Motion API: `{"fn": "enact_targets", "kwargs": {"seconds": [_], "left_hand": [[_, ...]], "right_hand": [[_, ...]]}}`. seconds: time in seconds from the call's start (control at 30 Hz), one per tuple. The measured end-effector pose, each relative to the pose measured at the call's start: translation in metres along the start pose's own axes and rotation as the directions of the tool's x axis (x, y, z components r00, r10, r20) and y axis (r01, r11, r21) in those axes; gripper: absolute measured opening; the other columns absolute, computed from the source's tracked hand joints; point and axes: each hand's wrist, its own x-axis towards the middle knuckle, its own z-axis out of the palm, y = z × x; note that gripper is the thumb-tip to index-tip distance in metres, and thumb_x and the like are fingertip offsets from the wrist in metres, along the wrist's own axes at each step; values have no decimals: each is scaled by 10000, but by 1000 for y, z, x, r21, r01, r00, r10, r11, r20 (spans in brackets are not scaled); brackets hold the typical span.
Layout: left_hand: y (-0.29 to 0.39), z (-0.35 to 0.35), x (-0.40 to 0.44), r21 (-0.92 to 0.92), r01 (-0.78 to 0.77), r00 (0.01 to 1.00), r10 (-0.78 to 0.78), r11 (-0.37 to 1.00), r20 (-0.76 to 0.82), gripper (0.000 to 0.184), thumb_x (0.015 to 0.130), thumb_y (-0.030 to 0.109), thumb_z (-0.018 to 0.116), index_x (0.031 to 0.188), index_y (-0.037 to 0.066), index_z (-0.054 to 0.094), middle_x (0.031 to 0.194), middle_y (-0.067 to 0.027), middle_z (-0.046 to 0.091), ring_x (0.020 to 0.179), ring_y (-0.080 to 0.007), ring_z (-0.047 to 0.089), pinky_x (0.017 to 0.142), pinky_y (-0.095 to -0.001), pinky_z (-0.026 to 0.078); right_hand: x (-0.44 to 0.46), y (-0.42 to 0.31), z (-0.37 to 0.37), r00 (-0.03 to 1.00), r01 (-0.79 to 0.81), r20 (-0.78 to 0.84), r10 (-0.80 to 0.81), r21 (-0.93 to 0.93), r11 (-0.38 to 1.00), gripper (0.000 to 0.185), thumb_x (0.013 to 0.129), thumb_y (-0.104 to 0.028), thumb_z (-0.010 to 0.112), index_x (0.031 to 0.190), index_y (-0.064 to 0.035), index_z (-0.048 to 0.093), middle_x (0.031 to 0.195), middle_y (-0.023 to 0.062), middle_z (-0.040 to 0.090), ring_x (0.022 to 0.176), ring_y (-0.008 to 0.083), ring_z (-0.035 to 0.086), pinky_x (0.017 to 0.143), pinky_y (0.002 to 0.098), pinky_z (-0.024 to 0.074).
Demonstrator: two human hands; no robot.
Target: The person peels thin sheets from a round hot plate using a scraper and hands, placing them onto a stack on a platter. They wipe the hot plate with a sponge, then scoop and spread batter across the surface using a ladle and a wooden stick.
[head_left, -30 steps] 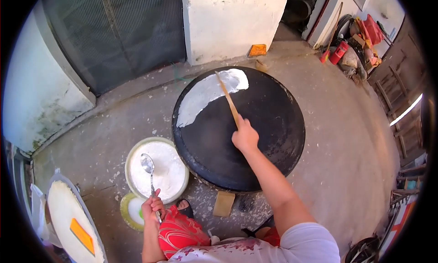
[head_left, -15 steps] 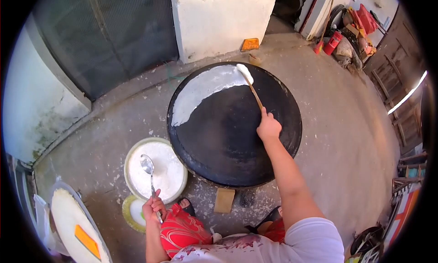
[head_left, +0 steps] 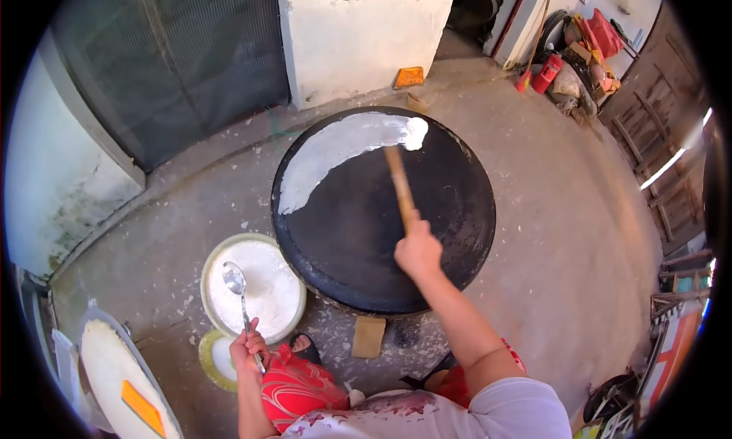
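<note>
My right hand [head_left: 418,250] grips the handle of a wooden spreader [head_left: 399,184] above a large round black griddle [head_left: 358,233]. A thin white band of batter [head_left: 316,155] curves along the griddle's far left side, with a thick lump of batter [head_left: 415,133] at its right end. The spreader's tip is just below that lump. My left hand [head_left: 249,350] is closed around the handle of a metal spoon [head_left: 235,279], whose bowl is over a basin [head_left: 204,290] of white batter. Partly under the basin's edge is a small yellow-green bowl [head_left: 206,360] with white liquid.
At lower left, a stack of pale round sheets [head_left: 103,366] carries an orange flat piece [head_left: 142,408]. A brick-like block [head_left: 369,338] lies at the griddle's near edge. A white wall [head_left: 358,39] stands behind, and a red canister [head_left: 547,73] sits among clutter at upper right.
The spreader has pulled back from the batter toward me, and its tip has moved slightly left. My right hand has moved left and nearer. The lump now sits alone on the griddle.
</note>
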Motion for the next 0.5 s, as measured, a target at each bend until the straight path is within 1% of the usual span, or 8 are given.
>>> {"fn": "enact_targets", "kwargs": {"seconds": [0.07, 0.13, 0.2, 0.33, 0.37, 0.4, 0.47, 0.5], "left_hand": [[0, 0, 0, 21, -11, 1000, 11, 1000, 7, 296, 896, 124, 370, 1104, -50, 488, 633, -11, 463, 451, -69, 404, 378, -195, 347], [-3, 3, -4, 14, 2, 1000, -2, 1000, -22, 303, 908, 151, 362, 1111, -38, 484, 634, -13, 454, 448, -67, 393, 371, -192, 341], [0, 5, -6, 5, 17, 999, -17, 1000, -30, 310, 919, 177, 353, 1117, -26, 481, 635, -14, 445, 446, -65, 382, 363, -188, 334], [3, 3, -2, -9, 17, 1000, -18, 1000, -14, 307, 921, 181, 349, 1099, -24, 491, 634, -18, 447, 443, -66, 384, 356, -188, 330], [3, 3, -3, 3, -3, 1000, 4, 1000, -6, 310, 918, 171, 350, 1101, -38, 489, 633, -13, 452, 443, -67, 391, 361, -191, 339], [3, 3, -4, 18, -26, 1000, 26, 999, 0, 314, 916, 162, 351, 1102, -52, 486, 631, -8, 456, 444, -69, 397, 367, -193, 348], [2, 5, -8, 30, -38, 999, 38, 999, -9, 314, 916, 161, 349, 1099, -53, 487, 628, -6, 455, 442, -68, 397, 364, -192, 349], [1, 6, -10, 38, -49, 999, 49, 998, -21, 313, 916, 160, 348, 1096, -54, 489, 626, -5, 455, 441, -67, 397, 362, -191, 350]], "right_hand": [[3, -8, 7, 976, 218, 34, -216, -101, 971, 587, 747, -108, 489, 1289, -8, 289, 937, 168, 513, 701, 305, 611, 619, 389, 502], [38, 17, 1, 997, 70, -24, -80, -271, 960, 543, 771, -104, 484, 1276, -23, 302, 922, 158, 521, 711, 291, 616, 589, 371, 505], [52, 50, -11, 998, -66, -29, 61, -211, 975, 563, 777, -126, 499, 1294, -39, 293, 973, 164, 517, 775, 295, 613, 636, 375, 504], [10, 26, -24, 981, -187, 41, 190, -80, 979, 640, 751, -121, 494, 1327, -2, 242, 1047, 190, 494, 847, 327, 595, 722, 412, 484], [8, 13, -22, 981, -173, 80, 175, -31, 984, 639, 747, -103, 483, 1323, 19, 235, 1066, 201, 483, 851, 338, 592, 743, 426, 473], [16, 9, -9, 996, -74, 39, 74, -16, 997, 640, 743, -113, 490, 1319, 14, 242, 1040, 217, 488, 839, 330, 598, 710, 408, 485], [49, 5, 3, 997, 74, 17, -72, -160, 984, 560, 778, -116, 479, 1288, 12, 286, 1008, 204, 510, 807, 308, 610, 657, 389, 499], [70, 17, 6, 999, 4, -33, -11, -211, 977, 508, 800, -115, 465, 1266, 10, 308, 993, 193, 520, 792, 297, 614, 635, 380, 503]]}}
